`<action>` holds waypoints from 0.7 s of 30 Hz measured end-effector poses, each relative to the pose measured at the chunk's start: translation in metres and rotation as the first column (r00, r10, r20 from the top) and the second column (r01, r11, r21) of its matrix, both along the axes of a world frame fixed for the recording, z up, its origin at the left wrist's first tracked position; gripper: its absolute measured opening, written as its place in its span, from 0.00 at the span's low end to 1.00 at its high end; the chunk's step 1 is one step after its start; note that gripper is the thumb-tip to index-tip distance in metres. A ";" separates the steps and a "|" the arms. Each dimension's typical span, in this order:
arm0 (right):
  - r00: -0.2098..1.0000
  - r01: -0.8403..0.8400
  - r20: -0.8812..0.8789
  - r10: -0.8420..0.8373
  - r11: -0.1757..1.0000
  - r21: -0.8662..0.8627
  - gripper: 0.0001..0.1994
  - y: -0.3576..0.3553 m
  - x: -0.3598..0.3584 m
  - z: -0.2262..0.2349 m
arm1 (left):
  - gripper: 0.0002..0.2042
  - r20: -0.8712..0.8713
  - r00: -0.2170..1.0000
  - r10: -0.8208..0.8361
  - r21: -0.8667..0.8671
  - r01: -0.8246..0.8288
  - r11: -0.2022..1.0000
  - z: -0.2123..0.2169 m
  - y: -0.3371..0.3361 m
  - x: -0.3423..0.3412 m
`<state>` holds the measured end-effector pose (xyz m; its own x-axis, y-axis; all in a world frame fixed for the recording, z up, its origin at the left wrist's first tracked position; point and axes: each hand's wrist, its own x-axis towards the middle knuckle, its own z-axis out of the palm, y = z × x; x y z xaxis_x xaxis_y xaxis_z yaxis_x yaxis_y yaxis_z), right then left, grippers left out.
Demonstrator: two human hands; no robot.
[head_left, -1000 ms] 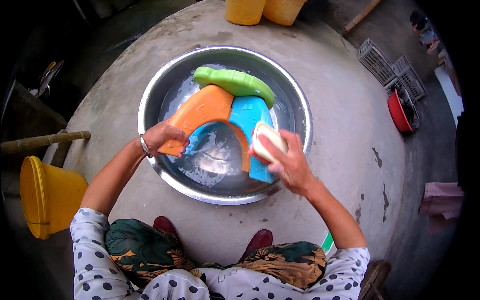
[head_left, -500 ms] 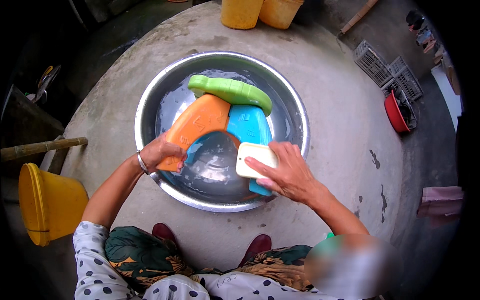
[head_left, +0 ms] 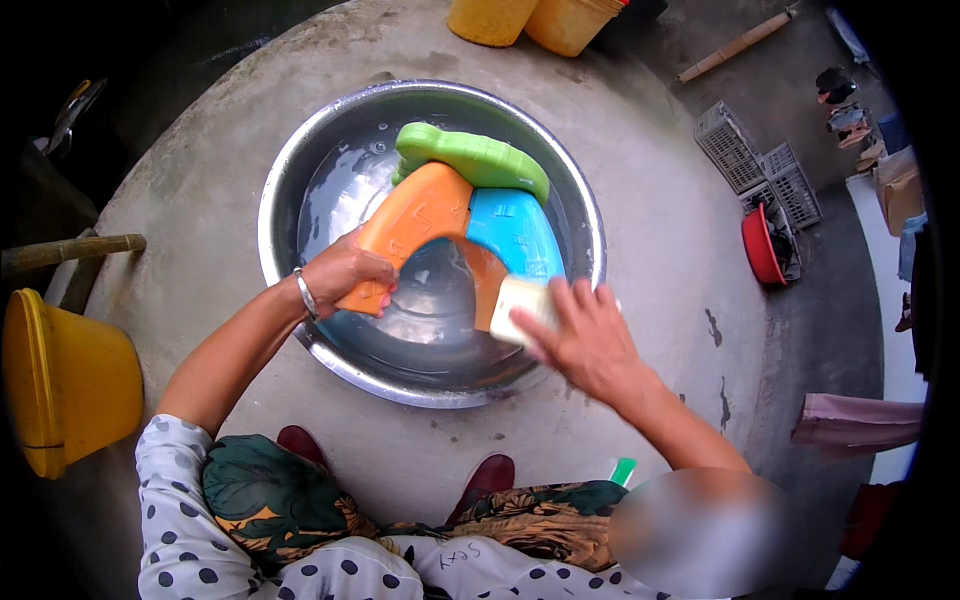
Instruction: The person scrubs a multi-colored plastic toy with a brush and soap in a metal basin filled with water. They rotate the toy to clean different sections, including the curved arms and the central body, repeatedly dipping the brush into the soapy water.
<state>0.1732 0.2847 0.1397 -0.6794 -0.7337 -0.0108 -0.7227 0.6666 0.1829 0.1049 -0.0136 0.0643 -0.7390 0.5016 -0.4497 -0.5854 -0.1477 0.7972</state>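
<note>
My left hand (head_left: 350,272), with a bracelet at the wrist, grips the lower left end of an orange plastic arch piece (head_left: 412,212). It joins a blue plastic arch piece (head_left: 515,232) on the right, and together they form a curve. In my right hand (head_left: 592,345), slightly blurred, is a cream scrubbing brush (head_left: 520,302) with a flat back, against the lower end of the blue part; its underside is hidden. A green plastic piece (head_left: 475,160) leans behind the arch. All these lie in a large metal basin (head_left: 283,165) holding some water.
The basin stands on a concrete floor (head_left: 660,260). A yellow bucket (head_left: 85,380) and a bamboo pole (head_left: 100,248) are at left. More yellow buckets (head_left: 490,20) stand behind. Grey crates (head_left: 735,150) and a red tub (head_left: 763,245) sit at right. A green-tipped object (head_left: 623,470) lies near my right knee.
The brush has moved a little lower along the blue part, its back now tilted. The arch has turned slightly. The whole view has shifted a little.
</note>
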 end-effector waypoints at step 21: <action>0.966 0.131 -0.225 -0.125 0.991 0.013 0.19 -0.029 -0.060 -0.023 | 0.38 -0.021 0.987 0.162 0.145 -0.157 0.977 -0.012 0.022 0.023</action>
